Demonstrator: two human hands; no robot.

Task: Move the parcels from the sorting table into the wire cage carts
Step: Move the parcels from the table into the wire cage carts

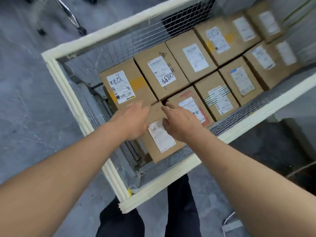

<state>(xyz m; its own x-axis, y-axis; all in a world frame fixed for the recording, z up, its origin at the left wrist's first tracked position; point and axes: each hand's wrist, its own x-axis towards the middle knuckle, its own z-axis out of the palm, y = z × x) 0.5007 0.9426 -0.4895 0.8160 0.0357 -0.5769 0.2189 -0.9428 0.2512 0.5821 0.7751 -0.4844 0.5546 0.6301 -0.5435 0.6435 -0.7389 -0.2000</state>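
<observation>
A worker's left hand [135, 121] and right hand [179, 122], fingers nearly straight, press a parcel [159, 139] into the near-left corner of the wire cage cart [68, 93], filling the row's last gap.

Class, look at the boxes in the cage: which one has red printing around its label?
The box in the near row, right beside the parcel under both hands. Red print frames its label; the others show plain brown card.

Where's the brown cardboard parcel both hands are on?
Head view, centre: brown cardboard parcel sits in the wire cage cart's near-left corner, under both hands.
</observation>
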